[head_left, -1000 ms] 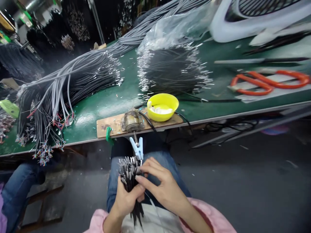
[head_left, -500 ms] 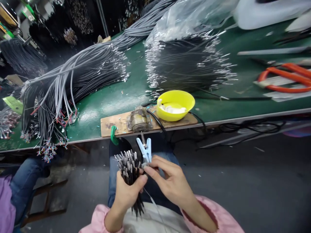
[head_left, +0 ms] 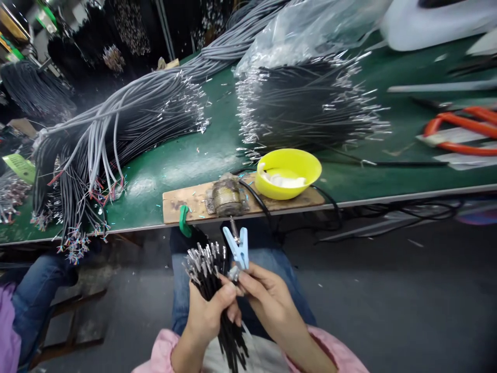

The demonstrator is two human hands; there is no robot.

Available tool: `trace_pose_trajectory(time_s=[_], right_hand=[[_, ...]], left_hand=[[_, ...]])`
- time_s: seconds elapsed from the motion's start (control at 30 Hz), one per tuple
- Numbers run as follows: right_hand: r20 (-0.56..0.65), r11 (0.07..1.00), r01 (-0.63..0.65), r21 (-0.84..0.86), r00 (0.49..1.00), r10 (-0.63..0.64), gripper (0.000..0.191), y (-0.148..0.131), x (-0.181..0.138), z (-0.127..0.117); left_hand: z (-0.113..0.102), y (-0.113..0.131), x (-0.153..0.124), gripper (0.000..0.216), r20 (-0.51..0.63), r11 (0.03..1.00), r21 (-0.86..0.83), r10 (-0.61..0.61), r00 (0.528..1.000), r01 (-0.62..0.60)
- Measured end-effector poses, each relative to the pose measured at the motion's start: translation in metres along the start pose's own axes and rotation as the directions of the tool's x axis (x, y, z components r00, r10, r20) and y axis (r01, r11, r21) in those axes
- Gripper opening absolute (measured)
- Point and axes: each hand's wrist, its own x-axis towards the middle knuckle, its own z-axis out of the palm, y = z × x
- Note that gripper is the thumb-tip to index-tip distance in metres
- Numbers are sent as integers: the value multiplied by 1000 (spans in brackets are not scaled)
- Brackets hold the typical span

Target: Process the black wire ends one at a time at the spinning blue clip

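My left hand (head_left: 207,313) is wrapped round a bundle of black wires (head_left: 229,336) with bare silvery ends pointing up and away from me. My right hand (head_left: 267,295) is closed in a pinch at a small grey-white piece (head_left: 233,273), too small to identify, beside my left fingertips. Just above the right fingers is a light blue clothespin (head_left: 239,248), fixed on the shaft of a small motor (head_left: 227,197); whether the fingers touch it I cannot tell. The motor sits on a wooden board (head_left: 182,204) at the table edge, held by a green clamp (head_left: 184,220).
A yellow bowl (head_left: 287,178) with white pieces inside stands on the board. Behind it lies a pile of black wires (head_left: 303,103) with silvery ends. Grey cables (head_left: 155,93) spread to the left, orange-handled scissors (head_left: 438,129) lie right. Another person's leg (head_left: 34,282) shows at left.
The view has shifted slightly, so the table items appear a little to the right and lower. The wire bundle leans more, its lower ends farther right. Both hands stay close together.
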Motion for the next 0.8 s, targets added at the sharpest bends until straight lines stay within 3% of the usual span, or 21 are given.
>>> trace_pose_trajectory(time_s=[0.07,0.13,0.3,0.43,0.5,0.6,0.67,0.7,0.73,0.8], right_hand=[[-60,1000,-8,16,998,9,35,-1,2,-4],[-93,996,51,-76,994,-58,36,-7,3,-6],[-21,945,156,-288,985,-169,34,-25,4,-4],[-81,905,226,-360,959,-272,34,-21,3,-1],[-94,832,319,-455,911,-401,31,-17,2,0],[-51,621,455,-638,780,-624,25,-17,3,2],[-12,512,492,-704,713,-701,22,-19,3,1],[3,504,496,-707,714,-700,21,-20,3,-1],[18,536,491,-687,748,-663,21,-21,4,-3],[44,705,430,-564,868,-494,25,-22,5,-7]], left_hand=[[0,1,0,46,-1,999,-3,-34,999,34],[2,3,0,47,-33,998,-4,-62,998,62],[7,6,-1,50,-74,989,-22,-148,986,147],[13,9,-1,53,-111,996,75,-47,993,55],[18,10,-1,51,-163,988,154,34,986,-9],[23,12,-1,49,-241,971,230,123,963,-67],[23,10,0,48,-264,969,236,129,956,-66],[21,8,1,47,-262,974,220,113,958,-55],[19,6,1,47,-252,979,198,93,963,-43],[12,1,0,46,-220,989,146,62,974,-30]])
